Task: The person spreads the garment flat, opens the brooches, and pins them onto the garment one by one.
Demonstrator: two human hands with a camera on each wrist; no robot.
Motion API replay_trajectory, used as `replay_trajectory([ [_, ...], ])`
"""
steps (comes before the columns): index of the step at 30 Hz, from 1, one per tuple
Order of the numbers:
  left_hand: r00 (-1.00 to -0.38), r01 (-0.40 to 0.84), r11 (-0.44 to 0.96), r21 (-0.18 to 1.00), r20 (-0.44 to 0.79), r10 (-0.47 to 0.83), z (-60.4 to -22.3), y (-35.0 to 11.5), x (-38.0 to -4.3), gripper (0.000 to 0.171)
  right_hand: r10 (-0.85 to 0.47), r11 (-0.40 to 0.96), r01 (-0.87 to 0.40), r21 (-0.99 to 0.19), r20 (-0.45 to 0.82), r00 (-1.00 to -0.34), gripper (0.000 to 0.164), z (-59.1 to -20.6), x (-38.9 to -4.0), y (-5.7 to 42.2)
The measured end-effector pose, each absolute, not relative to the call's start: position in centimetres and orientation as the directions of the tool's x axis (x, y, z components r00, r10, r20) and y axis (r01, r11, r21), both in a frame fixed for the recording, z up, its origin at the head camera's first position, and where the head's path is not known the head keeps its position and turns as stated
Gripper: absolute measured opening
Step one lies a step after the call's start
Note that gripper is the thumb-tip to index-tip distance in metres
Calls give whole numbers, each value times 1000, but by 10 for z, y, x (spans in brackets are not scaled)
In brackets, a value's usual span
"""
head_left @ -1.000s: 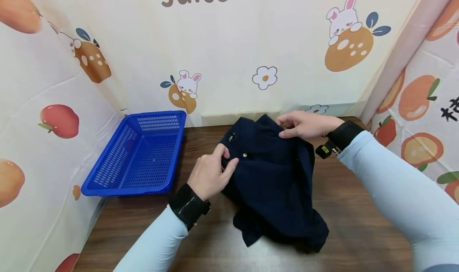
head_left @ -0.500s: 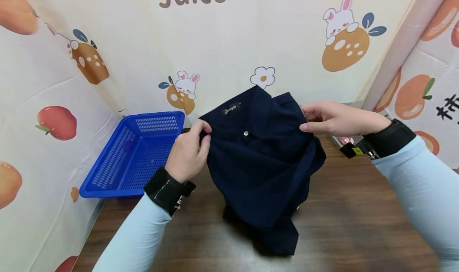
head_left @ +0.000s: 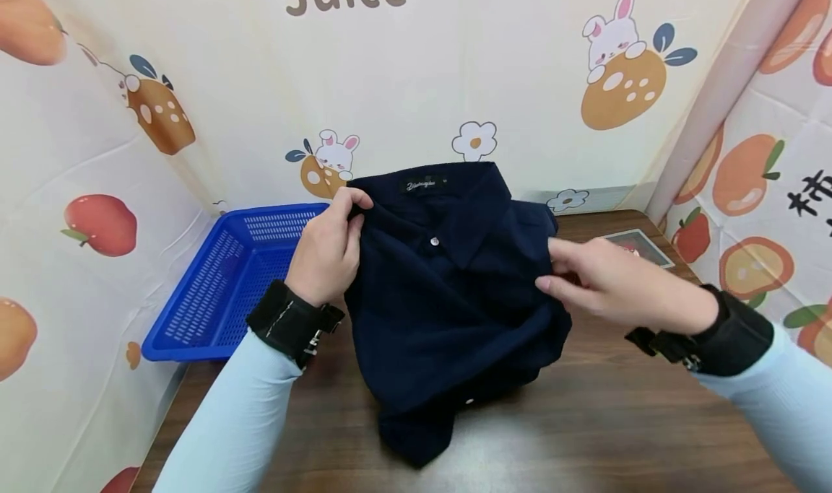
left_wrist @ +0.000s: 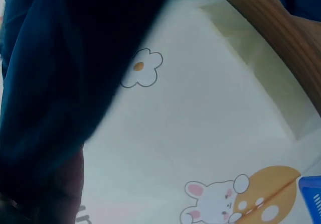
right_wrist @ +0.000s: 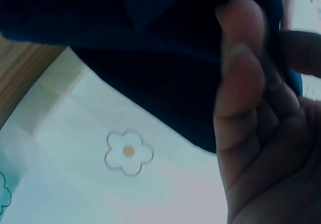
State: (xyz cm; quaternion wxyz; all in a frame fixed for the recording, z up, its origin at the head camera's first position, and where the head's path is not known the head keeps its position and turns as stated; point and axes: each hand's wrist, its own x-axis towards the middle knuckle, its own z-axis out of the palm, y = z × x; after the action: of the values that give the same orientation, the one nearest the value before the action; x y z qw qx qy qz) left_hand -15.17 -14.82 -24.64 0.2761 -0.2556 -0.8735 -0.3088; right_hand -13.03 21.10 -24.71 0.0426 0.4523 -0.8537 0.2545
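A dark navy collared shirt (head_left: 448,284) hangs upright over the table, its neck label (head_left: 422,183) and a pale collar button (head_left: 435,241) facing me. My left hand (head_left: 323,255) pinches the collar's left end between thumb and forefinger. At the shirt's right side is my right hand (head_left: 614,284), its thumb and fingers spread apart beside the cloth. The right wrist view shows bent fingers (right_wrist: 241,93) in front of the dark fabric, thumb separate, with no cloth clearly pinched. In the left wrist view the shirt (left_wrist: 75,68) covers most of the left hand.
A blue plastic basket (head_left: 188,352) stands at the left on the brown wooden table (head_left: 624,421). A small flat grey-edged item (head_left: 650,249) lies at the back right. Printed fabric (head_left: 403,81) walls in the back and both sides.
The shirt was lifted from the table and spread wider, its label turning to face me. My left hand moved up and left. The right moved outward, then lower along the shirt's side.
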Motion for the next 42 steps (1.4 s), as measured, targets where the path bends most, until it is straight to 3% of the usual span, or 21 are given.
replay_trajectory([
  [7,-732,613,664,428,624,273,-255,-146,-158,18,-727,433,-837,-335,419,-544,35,-268,-108,200],
  [13,-732,628,640,443,616,292,-282,-140,-160,16,-697,484,-799,-356,396,-598,40,-295,-105,201],
  [18,-780,584,637,502,563,272,-308,-136,-157,17,-676,516,-762,-391,360,-643,39,-322,-107,203],
  [24,-837,524,631,572,485,254,-330,-135,-152,30,-681,509,-706,-493,271,-680,32,-349,-111,203],
  [30,-859,498,629,597,441,260,-350,-136,-146,43,-700,527,-598,-604,91,-709,6,-370,-123,215],
  [36,-907,406,699,588,353,230,-369,-141,-142,67,-623,605,-498,-622,20,-782,11,-391,-151,240],
  [42,-964,256,740,622,226,143,-385,-149,-139,58,-567,636,-406,-657,-40,-823,12,-401,-171,247],
])
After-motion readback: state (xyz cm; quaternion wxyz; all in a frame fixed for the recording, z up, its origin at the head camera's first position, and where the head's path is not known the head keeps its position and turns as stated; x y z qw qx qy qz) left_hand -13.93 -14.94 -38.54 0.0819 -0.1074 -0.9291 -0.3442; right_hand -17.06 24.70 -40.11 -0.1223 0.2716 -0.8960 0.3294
